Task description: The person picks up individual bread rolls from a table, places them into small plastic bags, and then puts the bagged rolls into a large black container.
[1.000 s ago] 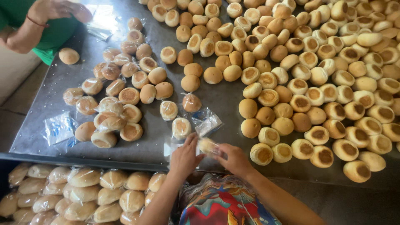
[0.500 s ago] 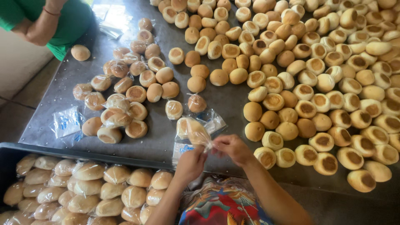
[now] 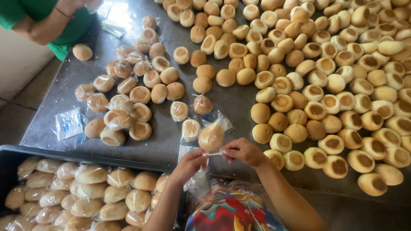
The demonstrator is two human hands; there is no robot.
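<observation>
A round bun in a clear plastic bag (image 3: pixel 211 137) is held up between the two hands, just above the near edge of the worktop (image 3: pixel 231 102). The left hand (image 3: pixel 190 163) is closed around the lower left of the bag, and the right hand (image 3: pixel 242 150) is pinched narrowly on the bag's lower right edge, so the open end of the film is gripped between both sets of fingers. The bun sits above the fingertips, touching neither the worktop nor the other buns.

A slip is judged possible here: only thin film is gripped, not the bun itself, and the bun could be tipped out or the bag torn if the pinch is loosened or the film is pulled unevenly. The loose flat bags (image 3: pixel 215 118) lying just behind the held bun could also be brushed aside.

Just beyond the hands, a few wrapped buns (image 3: pixel 190 128) lie singly on the worktop. Further left, a cluster of bagged buns (image 3: pixel 122 113) is gathered, with a small stack of empty bags (image 3: pixel 68 122) beside it. To the right, a wide spread of unwrapped buns (image 3: pixel 325 85) covers the surface. Below left, a dark crate (image 3: pixel 25 150) is filled with bagged buns. At the top left, another person's arm in a green sleeve (image 3: pixel 47 25) is seen
</observation>
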